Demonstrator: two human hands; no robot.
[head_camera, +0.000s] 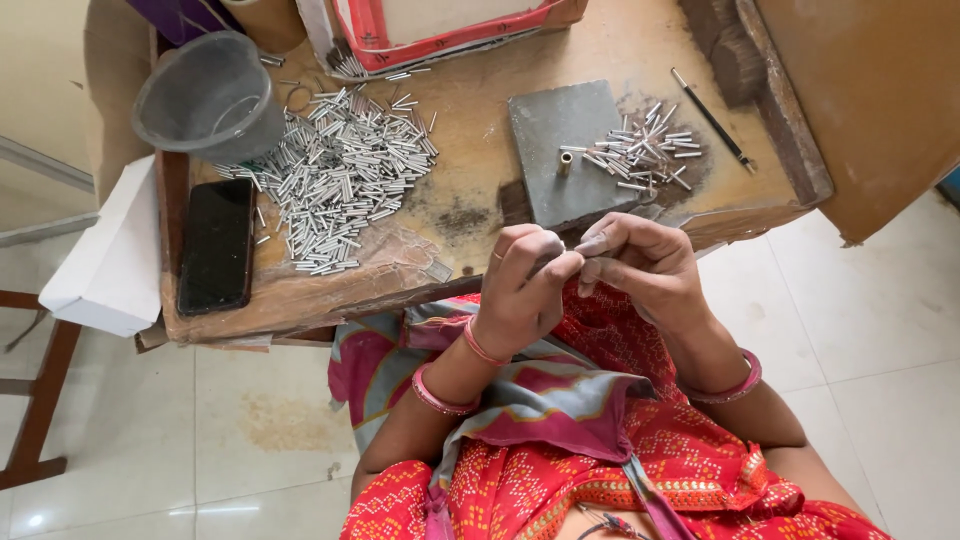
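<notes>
Small silver metal tube (566, 262): lay roughly level, long axis left-right, near grey square metal block (568, 150). Left hand (525, 288) and right hand (640, 265) each pinched an end with closed fingertips.

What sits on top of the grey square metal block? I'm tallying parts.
On the grey square metal block stands one short brass-coloured tube; some silver tubes overlap its right edge. Anything beneath it is hidden.

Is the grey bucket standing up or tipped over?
Tipped. The grey bucket leans on its side at the table's corner, its open mouth facing the camera, beside the big pile of small metal tubes.
</notes>
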